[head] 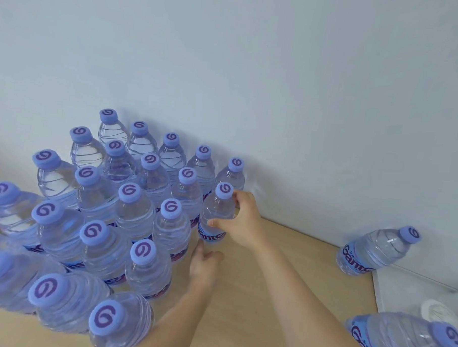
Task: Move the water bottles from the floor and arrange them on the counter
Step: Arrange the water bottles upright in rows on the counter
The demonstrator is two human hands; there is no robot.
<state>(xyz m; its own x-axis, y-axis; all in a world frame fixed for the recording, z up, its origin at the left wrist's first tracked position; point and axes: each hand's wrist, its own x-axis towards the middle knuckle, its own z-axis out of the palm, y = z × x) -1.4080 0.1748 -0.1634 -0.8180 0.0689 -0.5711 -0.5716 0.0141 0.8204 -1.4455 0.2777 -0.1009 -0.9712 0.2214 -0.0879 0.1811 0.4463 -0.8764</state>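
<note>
Right hand (243, 221): I see it gripping an upright water bottle (217, 214) at the right edge of the group.
Left hand (204, 266): open, fingertips at that bottle's base.
Grouped bottles (132, 208): upright in rows on the wooden counter (283, 280), against the wall (279, 83).
Stray bottles: one (374, 250) by the wall, another (404, 341) nearest me.

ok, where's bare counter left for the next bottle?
Free: wooden counter between the right hand and the lone bottle by the wall, and forward of the right forearm. Crowded: the bottle block at left, caps nearly touching.
</note>
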